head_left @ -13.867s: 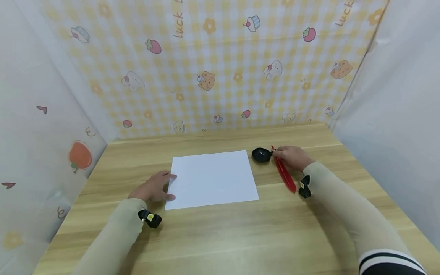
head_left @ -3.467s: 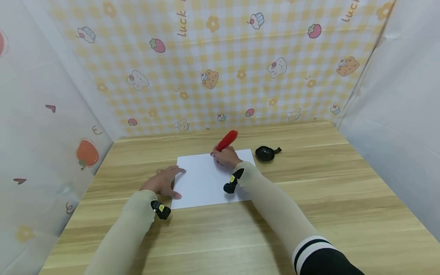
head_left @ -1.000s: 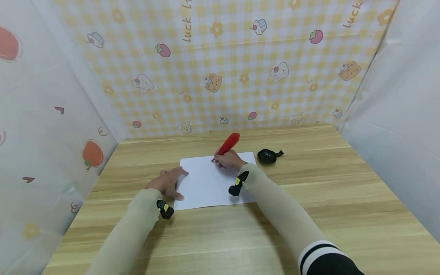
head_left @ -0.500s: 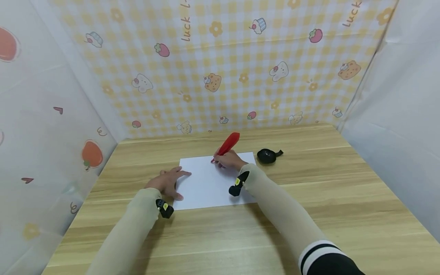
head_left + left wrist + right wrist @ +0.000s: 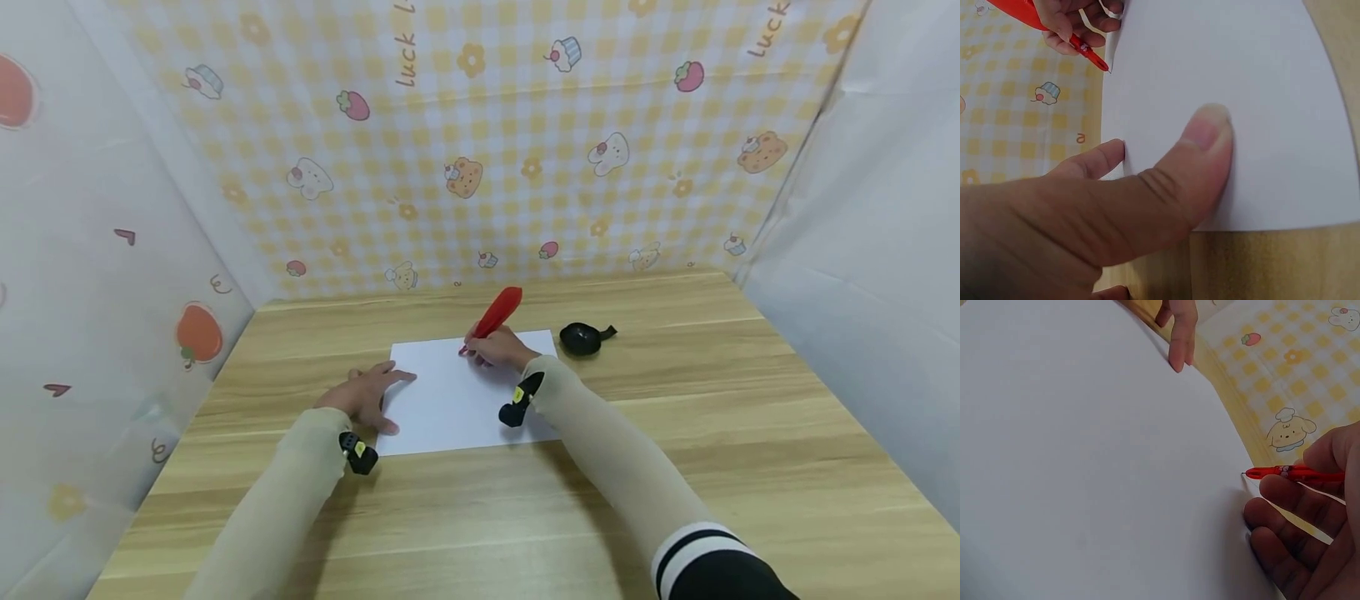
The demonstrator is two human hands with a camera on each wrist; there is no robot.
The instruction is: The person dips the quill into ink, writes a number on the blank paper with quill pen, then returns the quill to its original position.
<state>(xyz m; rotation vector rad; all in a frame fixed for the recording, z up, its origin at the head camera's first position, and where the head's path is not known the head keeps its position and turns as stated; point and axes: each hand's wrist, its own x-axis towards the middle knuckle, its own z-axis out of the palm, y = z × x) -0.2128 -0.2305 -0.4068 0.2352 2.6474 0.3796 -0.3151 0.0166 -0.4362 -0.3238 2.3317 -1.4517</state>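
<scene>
A white sheet of paper (image 5: 450, 417) lies on the wooden table. Near its far edge, my right hand (image 5: 495, 346) pinches a red feather pen (image 5: 501, 310) between thumb and fingers. The pen's plume slants up and to the right, and its thin tip (image 5: 1244, 474) is at the paper in the right wrist view. My left hand (image 5: 365, 398) rests on the sheet's left side with fingers spread; its thumb (image 5: 1207, 134) lies on the paper in the left wrist view. Any writing under the tip is too faint to tell.
A black rounded object (image 5: 581, 339) with a short tail stands on the table (image 5: 675, 400), just right of the paper. A yellow checked cloth (image 5: 480, 125) hangs behind the table, with white sheeting (image 5: 862, 208) at the sides.
Earliest, my right hand was at the red pen lying beside the black object. The pen was later brought over the paper, and its tip has since shifted slightly nearer me. My left hand stayed on the sheet.
</scene>
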